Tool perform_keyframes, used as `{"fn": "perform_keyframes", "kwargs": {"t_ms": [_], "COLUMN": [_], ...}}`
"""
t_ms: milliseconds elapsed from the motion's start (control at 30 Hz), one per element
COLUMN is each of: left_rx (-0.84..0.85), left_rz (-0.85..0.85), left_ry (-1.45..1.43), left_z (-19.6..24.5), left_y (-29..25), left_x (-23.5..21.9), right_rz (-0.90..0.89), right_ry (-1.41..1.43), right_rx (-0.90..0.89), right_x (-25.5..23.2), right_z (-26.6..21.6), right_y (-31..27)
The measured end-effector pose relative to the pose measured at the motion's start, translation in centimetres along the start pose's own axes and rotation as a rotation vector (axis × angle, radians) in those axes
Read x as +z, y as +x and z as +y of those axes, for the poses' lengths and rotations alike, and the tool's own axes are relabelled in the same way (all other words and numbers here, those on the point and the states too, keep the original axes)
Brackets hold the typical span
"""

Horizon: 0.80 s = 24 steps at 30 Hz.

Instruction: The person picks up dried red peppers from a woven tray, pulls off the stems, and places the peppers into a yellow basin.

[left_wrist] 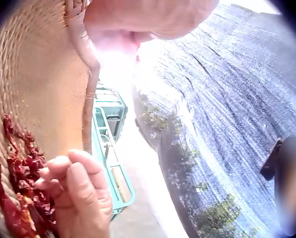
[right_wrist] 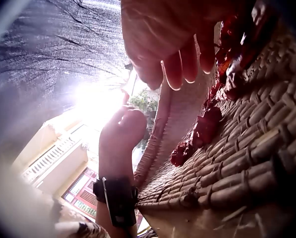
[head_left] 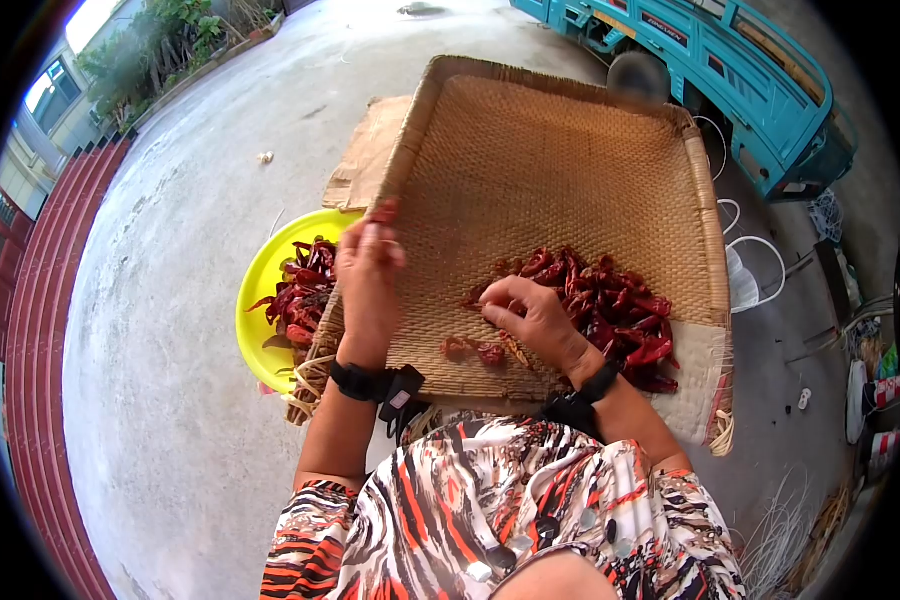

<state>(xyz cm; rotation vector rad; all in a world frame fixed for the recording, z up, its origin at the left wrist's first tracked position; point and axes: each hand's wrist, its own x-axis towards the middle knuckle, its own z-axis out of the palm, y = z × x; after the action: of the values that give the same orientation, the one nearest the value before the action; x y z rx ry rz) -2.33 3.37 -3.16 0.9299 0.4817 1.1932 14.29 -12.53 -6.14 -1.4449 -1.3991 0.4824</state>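
My left hand [head_left: 368,270] is raised over the left rim of a woven tray [head_left: 570,150], blurred. It pinches a dried red chili [head_left: 384,210] at its fingertips; glare washes these out in the left wrist view. My right hand [head_left: 535,318] hovers low over the tray with loosely bent fingers, nothing visible between them, beside a pile of dried red chilies [head_left: 620,310]. In the right wrist view its fingers [right_wrist: 173,69] hang down near chilies [right_wrist: 207,124] on the weave. A few loose pieces [head_left: 475,350] lie near the tray's front edge.
A yellow basin [head_left: 255,290] with dried chilies stands left of the tray, partly under its rim. Cardboard [head_left: 365,155] lies behind it. A blue cargo tricycle [head_left: 710,70] is parked at the back right. Red steps [head_left: 45,370] run along the left.
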Motion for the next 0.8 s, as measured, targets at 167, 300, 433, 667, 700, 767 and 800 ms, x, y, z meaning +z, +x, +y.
{"fn": "perform_keyframes", "kwargs": {"t_ms": [167,300,433,667,700,767,800], "left_rx": [0.122,0.052,-0.065,-0.24,-0.298,-0.349,-0.363], "left_rz": [0.453,0.554,0.492,-0.246,-0.295,-0.531,-0.622], "left_ry": [-0.105,-0.309,-0.22,0.36,0.447,0.525,0.584], "left_z": [0.8,1.6,0.6,-0.3,0.3,-0.4,-0.3], "left_y": [1.8,2.0,2.1,0.8,0.1,0.1,-0.3], "left_x": [-3.3,-2.7,-3.2,-1.5,-0.5,-0.7,-0.5], "right_rz": [-0.211,-0.329,-0.377,-0.123,-0.124,-0.079,-0.056], "right_ry": [-0.228,-0.359,-0.326,0.022,0.087,0.185,0.235], "right_rx": [-0.174,-0.352,-0.298,0.042,0.056,0.133,0.171], "right_x": [-0.3,-0.5,-0.3,0.1,-0.1,-0.3,-0.4], "right_z": [-0.3,-0.4,-0.7,-1.1,-1.0,-1.3,-1.3], "right_y": [0.0,0.0,0.0,-0.1,0.1,0.1,0.1]}}
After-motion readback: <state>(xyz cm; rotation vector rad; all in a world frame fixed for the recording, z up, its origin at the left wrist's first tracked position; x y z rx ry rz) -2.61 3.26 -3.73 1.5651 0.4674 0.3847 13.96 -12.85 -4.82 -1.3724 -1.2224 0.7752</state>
